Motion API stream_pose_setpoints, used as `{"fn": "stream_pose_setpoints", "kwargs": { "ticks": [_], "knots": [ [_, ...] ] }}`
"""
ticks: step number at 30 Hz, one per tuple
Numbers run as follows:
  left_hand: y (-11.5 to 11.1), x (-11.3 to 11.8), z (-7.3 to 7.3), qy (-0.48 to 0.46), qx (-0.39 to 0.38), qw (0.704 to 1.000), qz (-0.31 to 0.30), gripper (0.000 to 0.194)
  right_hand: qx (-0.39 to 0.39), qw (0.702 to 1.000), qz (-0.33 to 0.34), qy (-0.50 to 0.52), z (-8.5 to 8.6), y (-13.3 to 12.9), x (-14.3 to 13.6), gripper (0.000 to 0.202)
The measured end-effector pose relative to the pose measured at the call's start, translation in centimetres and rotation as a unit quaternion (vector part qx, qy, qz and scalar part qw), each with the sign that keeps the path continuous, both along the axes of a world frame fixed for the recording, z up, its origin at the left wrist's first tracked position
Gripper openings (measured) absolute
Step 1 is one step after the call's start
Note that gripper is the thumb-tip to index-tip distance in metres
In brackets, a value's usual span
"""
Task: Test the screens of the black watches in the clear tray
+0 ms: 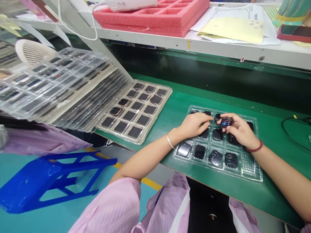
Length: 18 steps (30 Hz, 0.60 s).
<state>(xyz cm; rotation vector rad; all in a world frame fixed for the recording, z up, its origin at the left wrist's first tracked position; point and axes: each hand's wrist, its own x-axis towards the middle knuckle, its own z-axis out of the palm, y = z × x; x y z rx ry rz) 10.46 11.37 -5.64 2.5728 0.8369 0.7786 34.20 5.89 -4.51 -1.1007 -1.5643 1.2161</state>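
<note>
Watch (226,122) is clamped between thumb and fingers of my right hand (241,132), held above the clear tray (251,165), over its far half. Screen is lit, small icons plus a blue patch, facing up toward my camera. Outline reads near square, so I can't call a long axis.

My left hand (193,125) is over the same tray, left of the watch: fingers bent, thumb slightly apart from them, nothing visible in the grip. Can't tell if the fingertips touch the units below.

Clear tray lies flat on the green table (179,97), dark watch faces (231,160) in its pockets; near-right pocket has none. Left of it: an open tray (139,139) of dark squares, with a leaning tray stack (97,100) beyond. Pink foam (145,23) sits on the shelf (218,47) above and behind it.
</note>
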Motion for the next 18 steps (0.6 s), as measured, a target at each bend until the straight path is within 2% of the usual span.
{"fn": "stream_pose_setpoints", "kwargs": {
  "ticks": [4,9,13,18],
  "knots": [
    [0.04,0.02,-0.02,0.003,-0.008,1.000,-0.002,0.030,-0.013,1.000,-0.004,-0.010,-0.04,0.01,0.02,0.033],
    [0.03,0.05,0.02,0.005,-0.014,1.000,0.011,0.030,0.009,1.000,-0.007,0.006,-0.15,-0.05,-0.21,0.044],
    [0.04,0.06,0.06,0.002,-0.013,1.000,0.002,0.030,-0.032,0.999,-0.025,0.023,-0.21,0.03,-0.04,0.030],
    [0.00,0.03,0.05,0.006,-0.010,1.000,0.005,0.030,-0.031,0.998,-0.036,0.036,-0.34,0.17,0.07,0.037]
  ]
}}
